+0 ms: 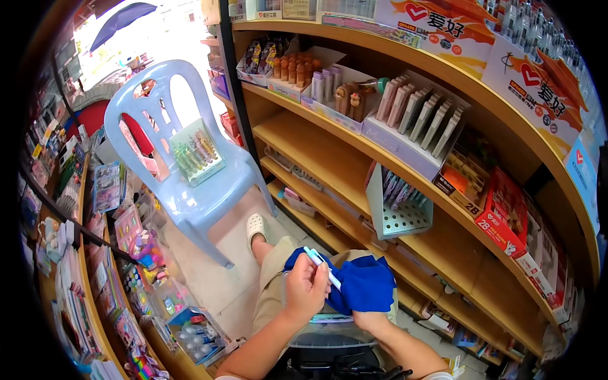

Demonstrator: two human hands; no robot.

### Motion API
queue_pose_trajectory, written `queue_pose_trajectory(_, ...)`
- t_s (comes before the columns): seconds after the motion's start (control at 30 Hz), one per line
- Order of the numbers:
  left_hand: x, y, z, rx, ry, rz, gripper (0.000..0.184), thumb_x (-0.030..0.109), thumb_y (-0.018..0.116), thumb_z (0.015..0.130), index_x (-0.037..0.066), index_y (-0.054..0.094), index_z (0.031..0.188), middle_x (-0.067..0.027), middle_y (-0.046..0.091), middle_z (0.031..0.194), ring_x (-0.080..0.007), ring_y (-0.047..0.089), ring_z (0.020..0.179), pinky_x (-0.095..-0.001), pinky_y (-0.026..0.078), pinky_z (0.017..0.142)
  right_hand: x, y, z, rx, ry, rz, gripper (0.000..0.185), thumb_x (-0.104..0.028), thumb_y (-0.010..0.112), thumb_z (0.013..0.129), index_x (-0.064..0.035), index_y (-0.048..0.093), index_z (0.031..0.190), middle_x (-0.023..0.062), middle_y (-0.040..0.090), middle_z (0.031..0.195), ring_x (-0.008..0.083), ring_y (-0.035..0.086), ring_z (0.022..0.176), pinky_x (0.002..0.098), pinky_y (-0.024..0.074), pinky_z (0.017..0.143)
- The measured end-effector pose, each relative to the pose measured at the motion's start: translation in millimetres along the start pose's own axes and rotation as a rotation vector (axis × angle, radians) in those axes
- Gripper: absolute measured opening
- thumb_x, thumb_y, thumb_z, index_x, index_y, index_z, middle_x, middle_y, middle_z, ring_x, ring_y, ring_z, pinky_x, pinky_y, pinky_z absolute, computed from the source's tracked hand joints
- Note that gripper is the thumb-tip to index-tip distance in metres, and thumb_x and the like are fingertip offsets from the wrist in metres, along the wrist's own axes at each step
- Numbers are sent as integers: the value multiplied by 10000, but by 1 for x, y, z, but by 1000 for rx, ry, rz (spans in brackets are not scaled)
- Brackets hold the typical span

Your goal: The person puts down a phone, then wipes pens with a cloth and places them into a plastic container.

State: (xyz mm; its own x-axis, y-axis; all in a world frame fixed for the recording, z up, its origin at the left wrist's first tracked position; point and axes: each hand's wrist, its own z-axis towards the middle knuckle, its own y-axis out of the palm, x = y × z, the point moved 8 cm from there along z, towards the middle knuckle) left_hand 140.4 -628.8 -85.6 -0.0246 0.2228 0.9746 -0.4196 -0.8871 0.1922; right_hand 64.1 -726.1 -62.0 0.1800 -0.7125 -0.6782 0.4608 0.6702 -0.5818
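Observation:
My left hand point(306, 290) is closed around a slim pale-blue and white pen point(334, 279); whether it holds more than one, I cannot tell. Right beside it, a bright blue cloth point(368, 282) lies bunched over my lap and touches the pen. My right hand point(370, 321) grips the cloth from below, its fingers mostly covered by the folds. Under both hands, a clear container point(329, 339) rests on my lap, with several pastel pens point(330, 318) at its far edge.
A light blue plastic chair point(218, 183) bears a box of pens point(197, 153). To the right, wooden shelves point(316, 142) hold stationery boxes; a pale green box of pens point(400, 212) sits tilted on one. More goods crowd the left shelves point(95, 297).

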Motion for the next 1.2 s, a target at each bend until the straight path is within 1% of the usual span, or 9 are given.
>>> queue_pose_trajectory(0.2,4,5,-6,-112,151,124,104,113,420,892,9,413,890,-46,526,675,-59,473,465,-161,392,406,24,7,-7,30,413,583,54,-74,476,815,-64,528,800,57,492,661,179,484,580,310,362,505)
queue_pose_trajectory(0.3,10,12,-8,-190,228,120,107,111,401,897,5,412,887,-58,521,702,-65,475,507,-168,396,445,78,59,-58,-24,1009,995,58,-100,481,830,-95,518,785,12,474,641,128,451,521,278,351,447)
queue_pose_trajectory(0.4,5,9,-8,-162,190,32,109,118,426,892,11,444,890,-48,544,724,-57,496,554,-170,409,489,70,60,-54,-133,1010,1164,67,-125,483,837,-104,510,780,5,473,643,113,443,509,257,347,433)
queue_pose_trajectory(0.5,3,6,-5,-130,147,-25,103,111,394,900,16,429,882,-58,524,729,-66,474,554,-182,399,493,49,56,-43,-261,995,1331,81,-151,486,845,-112,502,775,-2,472,644,98,435,497,236,343,419)
queue_pose_trajectory(0.8,-9,2,-3,-45,-151,-79,129,134,558,847,33,479,836,-12,507,594,-42,440,444,-166,345,397,36,23,-16,-111,698,864,242,-245,439,889,-72,485,726,35,482,598,106,463,473,242,351,396)
queue_pose_trajectory(0.9,-8,0,0,-16,-152,-146,133,142,555,849,46,467,825,-1,486,568,-46,421,413,-173,326,364,38,25,-18,-92,788,879,163,-170,474,838,-59,486,720,63,495,634,156,502,515,294,372,427)
queue_pose_trajectory(1.0,-11,-4,0,35,-182,-131,134,146,550,853,48,462,829,0,478,565,-47,423,415,-171,328,367,-22,-4,15,-108,-160,-343,24,-91,512,712,-69,503,718,98,480,642,228,506,560,353,373,481)
queue_pose_trajectory(1.03,-10,-2,0,33,-172,-121,133,147,548,854,48,461,829,1,477,564,-47,424,416,-171,327,368,-26,-4,13,-68,-158,-299,108,-74,528,605,-79,518,712,115,474,662,277,497,611,388,357,525)
queue_pose_trajectory(1.2,-8,7,-4,-10,-126,-65,130,147,538,861,46,461,832,3,472,558,-46,431,424,-171,327,371,-31,-14,12,-5,-81,-409,49,-81,538,682,-99,559,723,84,526,674,264,511,636,380,365,522)
